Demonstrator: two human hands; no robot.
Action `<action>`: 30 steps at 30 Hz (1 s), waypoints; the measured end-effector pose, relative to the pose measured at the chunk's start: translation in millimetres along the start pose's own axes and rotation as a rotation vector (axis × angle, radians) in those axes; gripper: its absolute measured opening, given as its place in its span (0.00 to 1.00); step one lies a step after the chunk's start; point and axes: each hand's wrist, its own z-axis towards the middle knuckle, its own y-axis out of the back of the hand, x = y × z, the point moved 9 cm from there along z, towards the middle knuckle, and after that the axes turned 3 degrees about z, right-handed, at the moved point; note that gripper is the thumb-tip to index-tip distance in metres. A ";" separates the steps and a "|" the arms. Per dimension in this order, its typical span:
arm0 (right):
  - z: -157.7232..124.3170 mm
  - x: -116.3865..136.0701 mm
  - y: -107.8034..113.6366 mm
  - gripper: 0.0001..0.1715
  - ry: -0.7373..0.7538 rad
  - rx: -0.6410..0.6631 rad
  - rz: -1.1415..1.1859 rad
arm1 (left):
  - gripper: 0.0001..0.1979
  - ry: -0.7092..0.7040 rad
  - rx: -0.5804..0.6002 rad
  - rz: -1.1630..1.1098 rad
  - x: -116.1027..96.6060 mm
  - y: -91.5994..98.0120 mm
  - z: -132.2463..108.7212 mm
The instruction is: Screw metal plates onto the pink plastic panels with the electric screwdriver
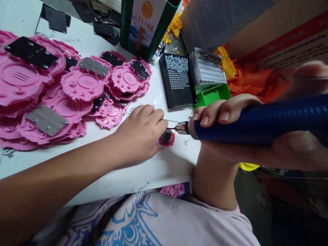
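Observation:
My right hand (230, 112) is wrapped round a blue electric screwdriver (246, 119) held level, its thin bit pointing left. The bit's tip is beside the fingers of my left hand (143, 133), over a small pink plastic part (166, 137) with a dark plate on it. My left hand is closed over that part and pins it to the white table; most of the part is hidden beneath the fingers. Whether the bit touches a screw I cannot tell.
Pink plastic housings (84, 82) with screwed-on plates are heaped at the left. Behind stand a green box (125, 30), a black screw tray (179, 82) and a small green bin (214, 95). Loose black plates (57, 20) lie at the back; orange parts (251, 78) are at the right.

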 end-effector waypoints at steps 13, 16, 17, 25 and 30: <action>9.6 2.2 7.4 0.26 0.181 0.128 0.104 | 0.16 -0.026 -0.009 -0.032 1.6 0.4 -3.4; 29.2 7.9 33.5 0.21 0.236 -0.135 0.071 | 0.19 -0.033 -0.008 -0.038 2.5 -0.5 -3.9; 34.6 12.1 44.5 0.19 0.289 -0.274 0.038 | 0.20 -0.034 -0.008 -0.038 2.7 -0.5 -4.0; 74.1 -8.3 72.5 0.13 0.315 -0.584 -0.049 | 0.18 -0.018 0.009 -0.073 3.8 0.5 -4.5; 75.9 -14.7 81.8 0.12 0.324 -0.587 -0.091 | 0.19 -0.012 0.017 -0.073 4.2 -0.5 -4.4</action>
